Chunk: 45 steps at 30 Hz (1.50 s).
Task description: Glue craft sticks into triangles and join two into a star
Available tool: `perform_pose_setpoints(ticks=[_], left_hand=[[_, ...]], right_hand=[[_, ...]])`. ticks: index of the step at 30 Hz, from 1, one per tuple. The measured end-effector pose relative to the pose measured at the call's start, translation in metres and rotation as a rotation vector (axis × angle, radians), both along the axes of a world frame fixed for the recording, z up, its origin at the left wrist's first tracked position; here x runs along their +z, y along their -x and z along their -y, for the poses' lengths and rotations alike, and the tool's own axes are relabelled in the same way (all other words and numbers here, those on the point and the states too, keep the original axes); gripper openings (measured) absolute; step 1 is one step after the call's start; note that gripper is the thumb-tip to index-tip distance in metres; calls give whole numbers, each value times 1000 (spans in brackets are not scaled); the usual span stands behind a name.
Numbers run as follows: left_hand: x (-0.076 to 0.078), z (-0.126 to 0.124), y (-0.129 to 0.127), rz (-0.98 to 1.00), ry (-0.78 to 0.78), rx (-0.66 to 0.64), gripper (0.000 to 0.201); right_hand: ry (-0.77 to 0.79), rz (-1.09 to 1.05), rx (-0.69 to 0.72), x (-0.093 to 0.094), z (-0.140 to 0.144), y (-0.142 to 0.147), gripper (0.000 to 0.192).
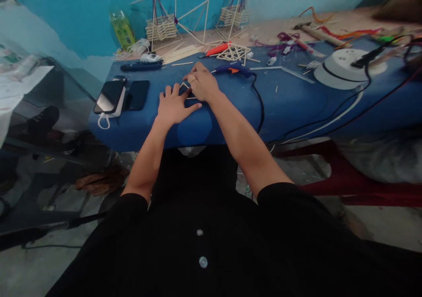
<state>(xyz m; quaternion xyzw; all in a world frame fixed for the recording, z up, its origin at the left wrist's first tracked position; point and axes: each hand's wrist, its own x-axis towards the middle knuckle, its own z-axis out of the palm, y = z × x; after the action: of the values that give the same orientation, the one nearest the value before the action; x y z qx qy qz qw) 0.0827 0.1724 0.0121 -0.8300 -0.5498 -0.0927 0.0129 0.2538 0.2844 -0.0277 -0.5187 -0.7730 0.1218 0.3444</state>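
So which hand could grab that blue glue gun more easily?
Probably the right hand: it rests on the thin sticks just beside the glue gun, while the left hand lies flat farther away, nearer the phones.

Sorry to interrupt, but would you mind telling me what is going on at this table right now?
A person is pressing both hands onto thin wooden sticks laid in a small frame on the blue table. The left hand lies flat beside them; the right hand pins them from above. A blue glue gun lies just behind, and two phones sit to the left.
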Motion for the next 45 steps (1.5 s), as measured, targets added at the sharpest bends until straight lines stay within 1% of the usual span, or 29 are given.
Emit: perform_pose_setpoints(ticks=[3,8,12,15,19,24,31,40,45], left_hand=[[1,1,0,2,6,3,79],[1,2,-1,-1,11,10,79],[1,2,0,-5,3,8,78],[1,1,0,-8,-1,5,79],[0,0,0,5,-5,2,79],[0,1,-1,13,18,14,79],[1,0,0,10,22,7,78],[1,1,-1,8,9,11,76],[1,1,-1,16,8,4,76]], right_hand=[[-2,-4,9,0,1,1,42],[-8,-47,3,-3,-2,2,36],[15,-60,-45,-1,1,5,30],[10,-53,-55,2,4,5,29],[1,-25,-25,2,4,3,29],[-7,-1,-74,-3,2,5,24],[-11,-35,-23,-4,-2,7,22],[8,-68,-36,-4,-4,8,18],[0,-67,-21,-1,-1,6,21]])
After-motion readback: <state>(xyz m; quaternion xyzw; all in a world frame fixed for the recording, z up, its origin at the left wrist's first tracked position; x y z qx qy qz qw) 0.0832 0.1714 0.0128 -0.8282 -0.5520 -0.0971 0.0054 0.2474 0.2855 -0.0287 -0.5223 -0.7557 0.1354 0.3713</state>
